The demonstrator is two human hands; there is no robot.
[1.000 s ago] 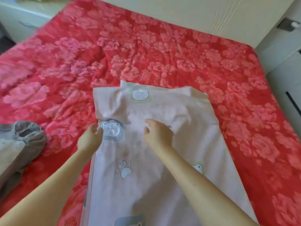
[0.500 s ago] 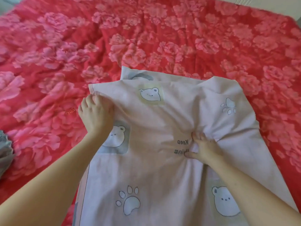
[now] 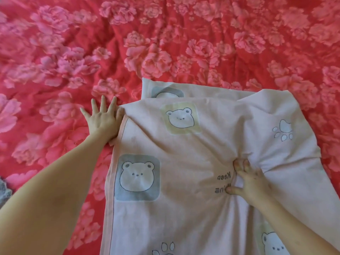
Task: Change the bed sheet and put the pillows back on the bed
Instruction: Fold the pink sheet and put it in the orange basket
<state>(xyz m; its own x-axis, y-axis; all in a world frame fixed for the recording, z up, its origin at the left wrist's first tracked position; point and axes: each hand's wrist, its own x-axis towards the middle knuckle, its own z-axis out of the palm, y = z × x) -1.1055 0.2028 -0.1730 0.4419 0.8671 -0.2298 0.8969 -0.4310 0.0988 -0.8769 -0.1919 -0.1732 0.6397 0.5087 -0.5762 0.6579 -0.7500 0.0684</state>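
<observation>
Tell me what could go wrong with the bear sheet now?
The right hand bunches the bear sheet at its middle, so a pull there might crumple it rather than open the folds. The left hand lies flat at the sheet's edge, mostly on the red flowered cover, so the sheet might slide. That cover is wrinkled; bumps might show through.

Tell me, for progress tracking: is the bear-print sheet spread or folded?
Folded. The bear-print sheet shows stacked layers at its far edge, covers only part of the red floral cover, and the right hand pinches a fold.
</observation>
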